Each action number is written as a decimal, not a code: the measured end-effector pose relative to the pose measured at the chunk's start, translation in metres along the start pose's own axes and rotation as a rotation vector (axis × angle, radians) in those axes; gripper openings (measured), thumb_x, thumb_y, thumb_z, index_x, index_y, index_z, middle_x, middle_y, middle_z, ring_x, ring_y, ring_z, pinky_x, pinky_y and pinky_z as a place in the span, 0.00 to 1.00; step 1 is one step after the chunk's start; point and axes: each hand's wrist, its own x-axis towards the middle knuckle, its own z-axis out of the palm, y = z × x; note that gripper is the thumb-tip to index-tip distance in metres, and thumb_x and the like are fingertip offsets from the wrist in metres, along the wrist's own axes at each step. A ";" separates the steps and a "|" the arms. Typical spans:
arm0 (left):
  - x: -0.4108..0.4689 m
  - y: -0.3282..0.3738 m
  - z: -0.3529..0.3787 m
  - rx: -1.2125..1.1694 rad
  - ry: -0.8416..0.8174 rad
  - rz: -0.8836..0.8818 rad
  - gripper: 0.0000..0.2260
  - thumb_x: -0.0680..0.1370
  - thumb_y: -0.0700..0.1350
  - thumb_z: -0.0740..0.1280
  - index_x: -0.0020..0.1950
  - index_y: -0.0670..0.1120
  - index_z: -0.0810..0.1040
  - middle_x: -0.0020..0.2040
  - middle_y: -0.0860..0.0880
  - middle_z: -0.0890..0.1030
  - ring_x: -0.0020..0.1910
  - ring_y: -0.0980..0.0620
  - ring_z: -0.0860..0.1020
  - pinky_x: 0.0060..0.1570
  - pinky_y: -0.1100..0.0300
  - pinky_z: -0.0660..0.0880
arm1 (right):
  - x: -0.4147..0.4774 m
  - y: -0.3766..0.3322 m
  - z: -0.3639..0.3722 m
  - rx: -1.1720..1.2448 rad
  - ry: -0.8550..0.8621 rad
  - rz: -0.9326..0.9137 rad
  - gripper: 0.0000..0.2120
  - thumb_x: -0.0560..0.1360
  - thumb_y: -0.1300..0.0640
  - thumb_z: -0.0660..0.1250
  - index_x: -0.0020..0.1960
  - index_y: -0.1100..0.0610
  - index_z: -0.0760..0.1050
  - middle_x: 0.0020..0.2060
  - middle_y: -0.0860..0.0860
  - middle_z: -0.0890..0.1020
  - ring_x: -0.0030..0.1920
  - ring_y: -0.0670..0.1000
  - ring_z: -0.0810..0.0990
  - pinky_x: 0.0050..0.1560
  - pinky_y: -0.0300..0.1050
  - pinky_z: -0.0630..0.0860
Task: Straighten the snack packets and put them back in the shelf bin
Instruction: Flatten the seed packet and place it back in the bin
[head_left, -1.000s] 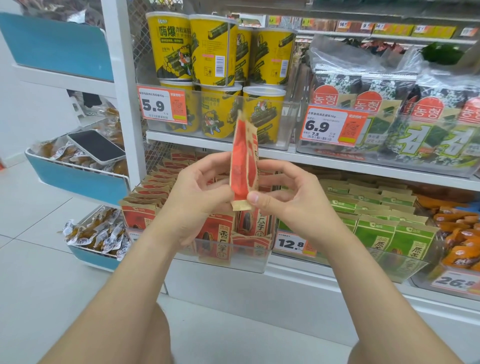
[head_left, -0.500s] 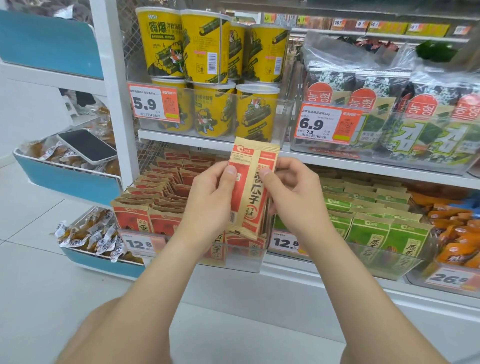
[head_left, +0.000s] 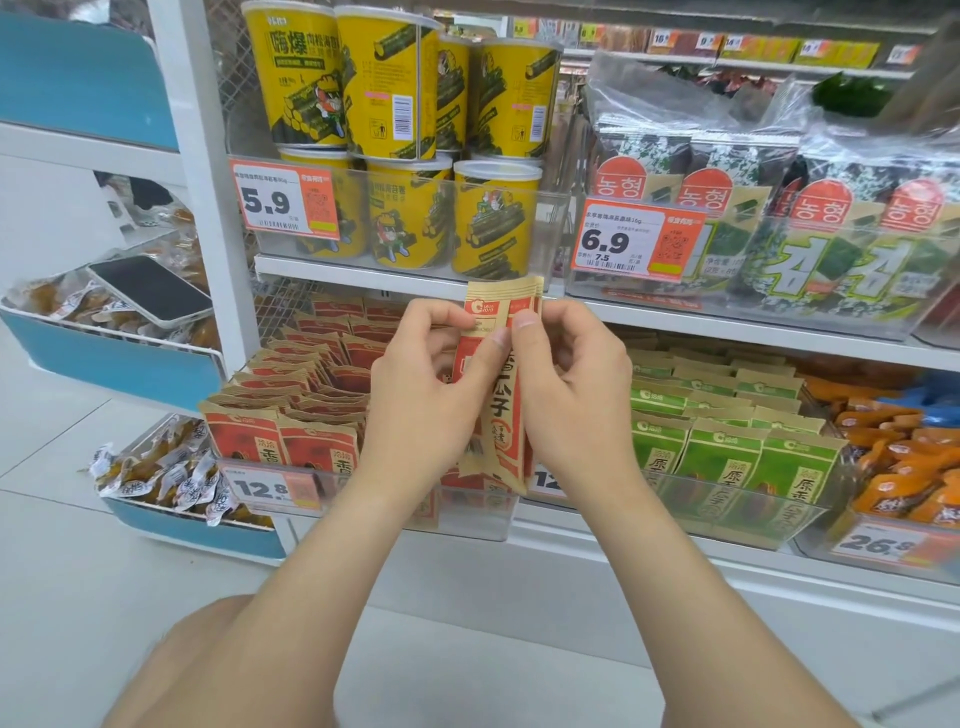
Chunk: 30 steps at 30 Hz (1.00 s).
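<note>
- I see the left hand (head_left: 422, 395) and right hand (head_left: 571, 395) both pinching one red sunflower-seed packet (head_left: 500, 410) near its top, fingers curled.
- The packet stands upright before the right front corner of the clear shelf bin (head_left: 467, 514).

Left hand (head_left: 426, 384): raised at centre, back turned to the camera, fingers curled. A snack packet (head_left: 501, 415) is pinched near its top between thumb and forefinger.

Right hand (head_left: 576, 384): held level with the left hand and just beside it, fingers curled. The same packet is pinched at its upper right edge, with the thumb laid on its front face.

Thumbs: set close together, both nails turned to the camera.

Forearms: bare, extended from the near edge and drawn together toward the wrists in a narrow V.
</note>
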 end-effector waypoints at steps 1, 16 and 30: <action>0.000 -0.001 -0.001 0.025 -0.002 0.015 0.12 0.81 0.53 0.75 0.57 0.48 0.78 0.49 0.58 0.87 0.48 0.57 0.86 0.52 0.53 0.84 | 0.000 0.000 0.000 -0.010 -0.011 -0.014 0.06 0.85 0.55 0.68 0.49 0.51 0.82 0.40 0.42 0.86 0.40 0.46 0.84 0.43 0.44 0.80; 0.001 -0.010 -0.005 0.366 0.005 0.262 0.08 0.88 0.50 0.63 0.51 0.49 0.73 0.35 0.52 0.81 0.32 0.49 0.78 0.38 0.43 0.73 | -0.007 -0.001 0.006 -0.010 0.028 -0.121 0.08 0.84 0.59 0.70 0.48 0.54 0.87 0.39 0.45 0.87 0.41 0.46 0.85 0.45 0.42 0.81; -0.001 -0.008 -0.004 0.234 0.104 0.140 0.04 0.84 0.49 0.70 0.50 0.51 0.81 0.41 0.56 0.86 0.43 0.56 0.85 0.48 0.47 0.82 | -0.008 -0.008 0.005 -0.143 -0.090 -0.088 0.10 0.82 0.59 0.66 0.42 0.54 0.73 0.26 0.45 0.74 0.28 0.48 0.70 0.33 0.43 0.66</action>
